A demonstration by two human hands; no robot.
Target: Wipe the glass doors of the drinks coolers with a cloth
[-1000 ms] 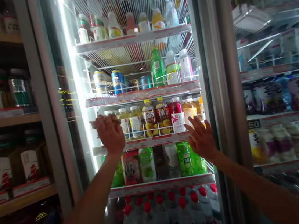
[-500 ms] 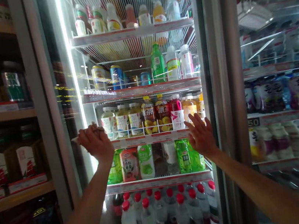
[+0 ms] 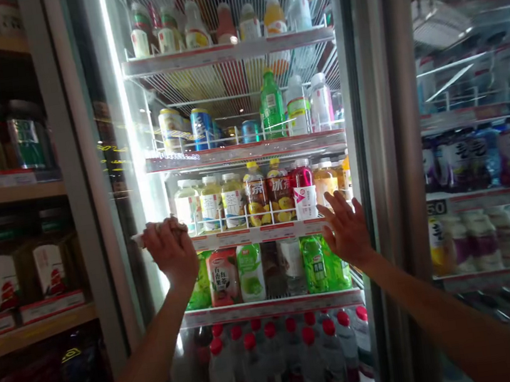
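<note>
My left hand (image 3: 172, 256) is closed around a crumpled cloth (image 3: 138, 239). Its pale edge pokes out on the left of the fingers, and most of it is hidden by the hand. This hand is raised in front of the cooler's glass door, level with the price strip (image 3: 261, 234) of the drinks shelf. On the right, my right hand (image 3: 346, 229) is open with fingers apart and nothing in it. It appears to rest against the glass, near the bottle of red drink (image 3: 303, 187) behind it.
Behind the glass, shelves hold tea bottles (image 3: 212, 203), a green bottle (image 3: 272, 106) and red-capped bottles (image 3: 312, 360). A metal door frame (image 3: 399, 133) stands right, with another cooler beyond. Wooden shelving (image 3: 9, 195) with jars is at left.
My left hand with the cloth has shifted slightly right and down across the glass. My right hand has stayed nearly in place, and the view has moved a little.
</note>
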